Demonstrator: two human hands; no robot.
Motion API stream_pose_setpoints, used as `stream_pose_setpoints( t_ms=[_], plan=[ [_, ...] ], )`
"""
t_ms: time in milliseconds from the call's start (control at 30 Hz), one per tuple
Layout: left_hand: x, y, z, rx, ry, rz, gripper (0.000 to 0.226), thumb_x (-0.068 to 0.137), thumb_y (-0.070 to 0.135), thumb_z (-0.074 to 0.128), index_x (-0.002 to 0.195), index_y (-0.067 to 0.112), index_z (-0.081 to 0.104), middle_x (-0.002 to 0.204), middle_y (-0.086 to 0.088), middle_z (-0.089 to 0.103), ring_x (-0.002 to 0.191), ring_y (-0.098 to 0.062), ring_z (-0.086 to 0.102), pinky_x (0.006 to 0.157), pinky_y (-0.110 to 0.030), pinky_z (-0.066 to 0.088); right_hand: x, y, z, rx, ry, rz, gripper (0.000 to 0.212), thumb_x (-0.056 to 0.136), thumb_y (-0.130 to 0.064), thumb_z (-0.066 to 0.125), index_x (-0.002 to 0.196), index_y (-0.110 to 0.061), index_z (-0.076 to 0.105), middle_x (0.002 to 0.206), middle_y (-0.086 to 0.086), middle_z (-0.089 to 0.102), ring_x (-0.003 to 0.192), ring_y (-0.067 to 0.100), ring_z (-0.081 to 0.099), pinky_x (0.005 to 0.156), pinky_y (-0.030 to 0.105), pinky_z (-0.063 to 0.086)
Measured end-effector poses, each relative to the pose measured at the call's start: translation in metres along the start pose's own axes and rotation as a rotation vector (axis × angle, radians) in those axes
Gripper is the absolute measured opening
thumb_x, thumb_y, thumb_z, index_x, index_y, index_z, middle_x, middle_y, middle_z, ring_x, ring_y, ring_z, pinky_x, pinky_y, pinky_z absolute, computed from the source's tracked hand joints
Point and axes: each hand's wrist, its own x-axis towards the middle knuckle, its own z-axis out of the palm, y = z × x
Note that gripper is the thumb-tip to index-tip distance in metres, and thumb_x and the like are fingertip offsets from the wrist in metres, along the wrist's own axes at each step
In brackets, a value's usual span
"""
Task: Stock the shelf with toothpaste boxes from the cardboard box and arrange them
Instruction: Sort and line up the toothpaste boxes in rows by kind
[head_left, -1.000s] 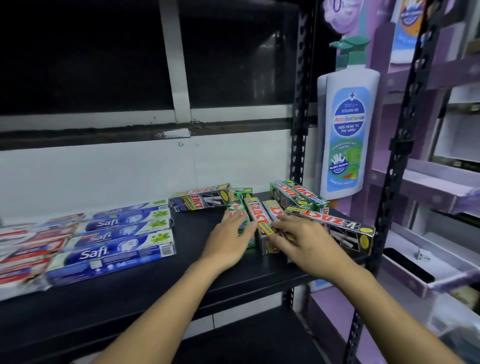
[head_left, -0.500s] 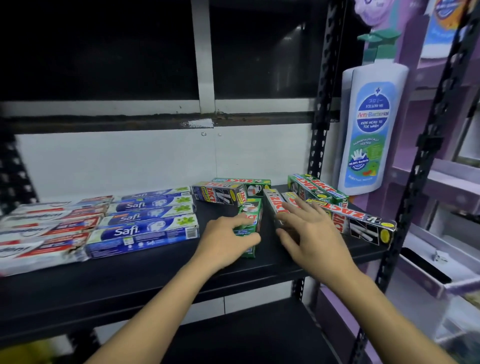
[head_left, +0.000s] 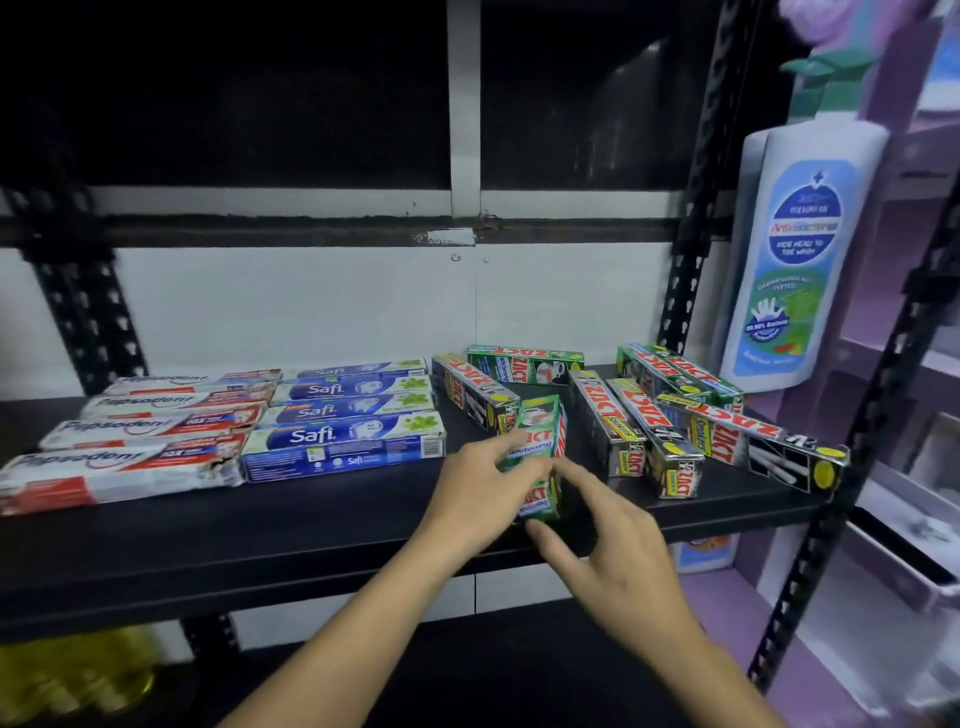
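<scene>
Toothpaste boxes (head_left: 343, 447) covered most of the shelf (head_left: 311, 535). Pepsodent boxes (head_left: 145, 441) sat in neat rows at the left, with Safi boxes (head_left: 348, 410) squared up just beside them. Zact boxes (head_left: 631, 426) at the right lay at odd angles, some overlapping. Stocking looked largely done. The cardboard box was out of view, so I could not tell whether any stock was left in it. What remained, by my reading, was straightening the Zact lot. One green box (head_left: 540, 441) lay near the front edge. The left hand (head_left: 478, 499) gripped it over its top, while the right hand (head_left: 618, 556) pinched its near end between thumb and forefinger.
</scene>
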Motion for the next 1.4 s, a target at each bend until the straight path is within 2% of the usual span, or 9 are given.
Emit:
stream_pose_setpoints(
  t_ms=[100,267,433,533,667,900,1000,1167,1400],
  plan=[
    [0.001,0.007,-0.003,-0.042,-0.008,-0.017,0.037,0.092,0.025,0.058,0.129,0.029,0.065,0.124,0.015,0.066,0.099,0.005,0.064,0.086,-0.016,0.05,-0.006,-0.002,0.002,0.015,0.058,0.065,0.061,0.085,-0.052,0.063,0.14,-0.036,0.042,0.126,-0.021,0.061,0.118,0.001,0.056,0.096,0.026,0.046],
    [0.003,0.01,0.001,-0.184,-0.076,-0.045,0.043,0.083,0.031,0.056,0.125,0.026,0.065,0.12,0.011,0.069,0.107,-0.006,0.066,0.099,-0.036,0.052,-0.003,-0.013,-0.004,0.046,0.12,0.132,0.088,0.074,-0.054,0.075,0.149,-0.039,0.031,0.113,-0.02,0.063,0.097,0.002,0.059,0.074,0.003,0.035],
    [0.009,0.014,0.002,-0.283,-0.127,0.021,0.038,0.098,0.003,0.049,0.127,0.022,0.065,0.121,0.008,0.067,0.109,-0.009,0.066,0.095,-0.032,0.055,0.013,-0.008,-0.025,0.107,0.246,0.162,0.056,0.074,-0.037,0.082,0.124,-0.035,0.058,0.059,-0.015,0.059,0.059,0.003,0.056,0.057,0.008,0.039],
    [0.023,0.008,-0.005,-0.053,-0.012,0.113,0.034,0.096,0.016,0.057,0.119,0.04,0.066,0.111,0.023,0.068,0.109,0.0,0.063,0.1,-0.027,0.049,0.024,-0.003,-0.039,0.178,0.252,0.156,0.053,0.075,-0.04,0.08,0.122,-0.039,0.057,0.08,-0.008,0.072,0.066,0.009,0.065,0.068,0.027,0.055],
    [0.043,0.003,-0.011,0.333,0.007,0.146,0.043,0.093,0.034,0.06,0.136,0.037,0.055,0.136,0.006,0.059,0.122,-0.012,0.056,0.107,-0.032,0.043,0.05,0.004,-0.058,0.364,0.285,0.139,0.048,0.079,-0.033,0.079,0.122,-0.037,0.057,0.104,-0.008,0.072,0.086,0.018,0.071,0.077,0.048,0.057],
    [0.045,-0.014,-0.001,0.687,-0.195,0.203,0.053,0.095,0.051,0.051,0.145,0.035,0.045,0.156,0.02,0.031,0.142,-0.014,0.035,0.117,-0.037,0.029,0.117,0.054,-0.101,0.213,0.386,0.281,0.05,0.073,-0.045,0.08,0.116,-0.035,0.055,0.102,-0.007,0.069,0.087,0.014,0.069,0.082,0.049,0.056],
    [0.046,-0.015,-0.001,0.714,-0.225,0.17,0.048,0.095,0.055,0.047,0.14,0.038,0.05,0.155,0.024,0.032,0.133,-0.015,0.044,0.113,-0.039,0.034,0.136,0.089,-0.104,0.178,0.384,0.38,0.062,0.059,-0.068,0.079,0.109,-0.043,0.052,0.107,-0.007,0.067,0.1,0.023,0.065,0.084,0.054,0.054],
    [0.047,-0.017,0.0,0.711,-0.224,0.138,0.049,0.093,0.059,0.047,0.137,0.039,0.052,0.152,0.023,0.038,0.123,-0.014,0.052,0.109,-0.039,0.039,0.148,0.131,-0.108,0.02,0.185,0.518,0.061,0.072,-0.043,0.083,0.115,-0.021,0.047,0.1,0.002,0.066,0.086,0.021,0.065,0.069,0.036,0.052],
    [0.052,-0.022,0.001,0.674,-0.193,0.149,0.048,0.089,0.06,0.052,0.132,0.039,0.057,0.147,0.022,0.046,0.117,-0.013,0.056,0.104,-0.039,0.045,0.154,0.151,-0.108,-0.174,-0.011,0.635,0.071,0.064,-0.043,0.088,0.118,-0.022,0.048,0.108,0.012,0.065,0.092,0.029,0.064,0.081,0.045,0.056]
  ],
)
